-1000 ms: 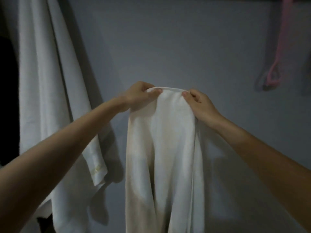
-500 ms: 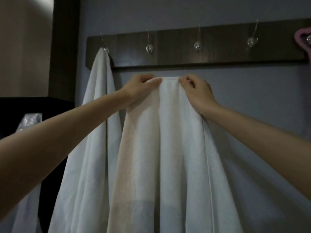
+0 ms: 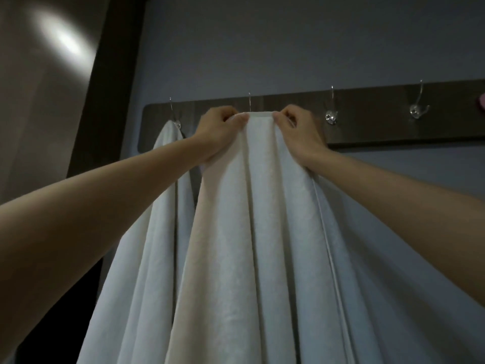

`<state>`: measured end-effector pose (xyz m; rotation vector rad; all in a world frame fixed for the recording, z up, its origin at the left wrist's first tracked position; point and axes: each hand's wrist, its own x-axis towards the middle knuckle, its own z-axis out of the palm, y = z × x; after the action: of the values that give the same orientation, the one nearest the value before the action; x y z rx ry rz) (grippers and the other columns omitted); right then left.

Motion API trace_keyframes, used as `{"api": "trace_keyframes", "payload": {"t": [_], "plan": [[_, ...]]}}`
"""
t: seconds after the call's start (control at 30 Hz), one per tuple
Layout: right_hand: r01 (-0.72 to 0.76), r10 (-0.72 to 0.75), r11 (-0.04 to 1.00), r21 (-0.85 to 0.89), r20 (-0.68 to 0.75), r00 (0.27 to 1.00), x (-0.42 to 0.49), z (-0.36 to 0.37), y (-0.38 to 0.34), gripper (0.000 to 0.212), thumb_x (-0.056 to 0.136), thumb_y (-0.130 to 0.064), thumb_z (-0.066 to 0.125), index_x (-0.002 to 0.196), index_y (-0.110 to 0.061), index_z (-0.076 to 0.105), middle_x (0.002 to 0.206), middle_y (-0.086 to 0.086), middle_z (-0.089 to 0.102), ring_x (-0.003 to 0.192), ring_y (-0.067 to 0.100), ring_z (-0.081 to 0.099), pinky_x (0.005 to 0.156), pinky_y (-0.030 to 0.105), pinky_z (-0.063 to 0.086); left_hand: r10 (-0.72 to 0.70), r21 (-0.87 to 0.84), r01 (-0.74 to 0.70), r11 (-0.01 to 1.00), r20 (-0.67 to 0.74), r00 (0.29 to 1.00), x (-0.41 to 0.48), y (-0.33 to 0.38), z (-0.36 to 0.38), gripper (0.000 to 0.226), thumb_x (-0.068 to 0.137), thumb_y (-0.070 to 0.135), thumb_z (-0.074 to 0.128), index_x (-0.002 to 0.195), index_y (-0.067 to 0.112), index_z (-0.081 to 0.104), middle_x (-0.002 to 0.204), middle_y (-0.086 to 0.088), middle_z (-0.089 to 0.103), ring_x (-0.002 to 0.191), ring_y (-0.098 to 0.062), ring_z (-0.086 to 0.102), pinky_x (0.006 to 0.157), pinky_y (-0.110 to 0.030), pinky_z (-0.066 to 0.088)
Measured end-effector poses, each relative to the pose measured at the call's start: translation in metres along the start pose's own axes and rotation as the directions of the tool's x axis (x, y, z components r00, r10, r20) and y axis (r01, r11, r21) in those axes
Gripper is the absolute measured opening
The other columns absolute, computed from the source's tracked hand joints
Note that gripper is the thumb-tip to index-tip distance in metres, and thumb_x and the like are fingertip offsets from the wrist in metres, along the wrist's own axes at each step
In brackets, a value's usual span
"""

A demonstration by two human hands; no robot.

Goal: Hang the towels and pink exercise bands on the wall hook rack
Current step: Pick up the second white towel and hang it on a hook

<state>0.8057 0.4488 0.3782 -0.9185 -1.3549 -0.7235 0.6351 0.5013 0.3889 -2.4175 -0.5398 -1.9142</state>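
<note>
Both hands, left [image 3: 220, 132] and right [image 3: 296, 132], pinch a white terry towel's [image 3: 252, 232] folded top edge just below the dark wooden hook rack's [image 3: 367, 119] second metal hook [image 3: 249, 102]; lifting the taut span over its tip should seat it best.

A dimly lit home interior: a wooden hook rack [image 3: 372, 122] on a grey wall [image 3: 275, 48], a white towel [image 3: 152, 232] hanging.

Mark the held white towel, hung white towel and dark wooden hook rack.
held white towel [image 3: 262, 206]: head view, central fold.
hung white towel [image 3: 154, 245]: head view, lower drape.
dark wooden hook rack [image 3: 367, 127]: head view, bare board.
</note>
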Motion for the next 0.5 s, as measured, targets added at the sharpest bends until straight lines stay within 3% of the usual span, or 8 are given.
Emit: {"api": "trace_keyframes", "payload": {"t": [0.27,0.4,0.47,0.5], "plan": [[0.049,-0.055,0.997,-0.060,-0.104,0.993,0.034,0.035,0.030,0.017,0.088,-0.031,0.059,0.085,-0.016,0.068,0.082,-0.003,0.064,0.076,0.007,0.053,0.059,0.016,0.035,0.035,0.002,-0.035,0.999,-0.008,0.999,0.050,-0.050,0.025,0.023,0.093,0.041,0.047,0.091,0.024,0.062,0.081,0.008,0.058,0.078,-0.010,0.057,0.074,-0.031,0.045],[0.087,-0.094,0.994,-0.061,-0.106,0.990,0.050,0.054,0.041,0.014,0.087,-0.025,0.061,0.086,-0.013,0.068,0.082,-0.002,0.062,0.067,0.000,0.050,0.056,0.000,0.033,0.062,0.068,-0.056,0.996,-0.090,0.994,0.071,-0.075,0.037,0.022,0.091,0.043,0.048,0.084,0.027,0.062,0.084,0.003,0.061,0.088,-0.020,0.060,0.083,-0.035,0.048],[0.109,-0.121,0.990,-0.089,-0.137,0.983,0.061,0.064,0.047,0.015,0.087,-0.030,0.061,0.088,-0.016,0.068,0.082,-0.006,0.060,0.073,0.003,0.053,0.061,0.004,0.037,0.068,0.071,-0.058,0.996,-0.147,0.987,0.081,-0.083,0.041,0.020,0.089,0.045,0.049,0.083,0.030,0.061,0.089,0.001,0.065,0.093,-0.022,0.061,0.087,-0.038,0.049],[0.120,-0.136,0.987,-0.109,-0.160,0.978,0.068,0.068,0.049,0.016,0.086,-0.033,0.061,0.088,-0.019,0.068,0.082,-0.008,0.061,0.078,0.005,0.055,0.064,0.013,0.041,0.073,0.075,-0.061,0.995,-0.172,0.982,0.086,-0.085,0.042,0.020,0.088,0.045,0.048,0.084,0.031,0.062,0.092,0.001,0.066,0.094,-0.022,0.061,0.089,-0.040,0.049]]}}
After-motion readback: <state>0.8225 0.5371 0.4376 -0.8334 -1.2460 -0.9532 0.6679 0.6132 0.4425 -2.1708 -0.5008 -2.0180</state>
